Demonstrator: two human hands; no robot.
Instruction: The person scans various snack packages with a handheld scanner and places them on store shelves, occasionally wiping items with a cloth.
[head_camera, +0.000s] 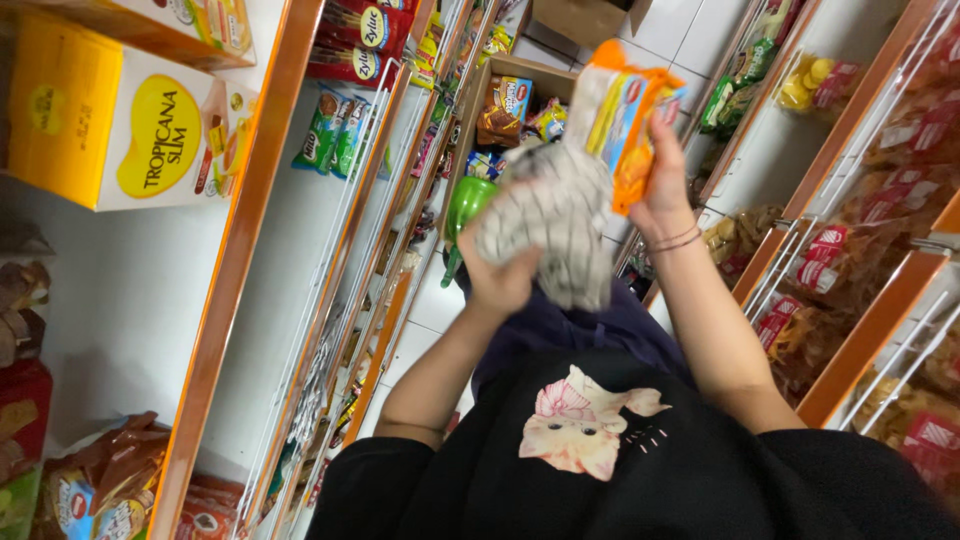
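My right hand is closed around an orange snack packet and holds it up in front of me, between two rows of shelves. My left hand grips a grey and white checked cloth. The cloth is pressed against the left side of the packet. Thin bands circle my right wrist. My black shirt with a pink cat print fills the bottom of the view.
On the left are orange-edged shelves with a yellow box and snack packs. Shelves on the right hold bags of chips. A cardboard box of packets stands on the tiled floor ahead. A green object shows behind the cloth.
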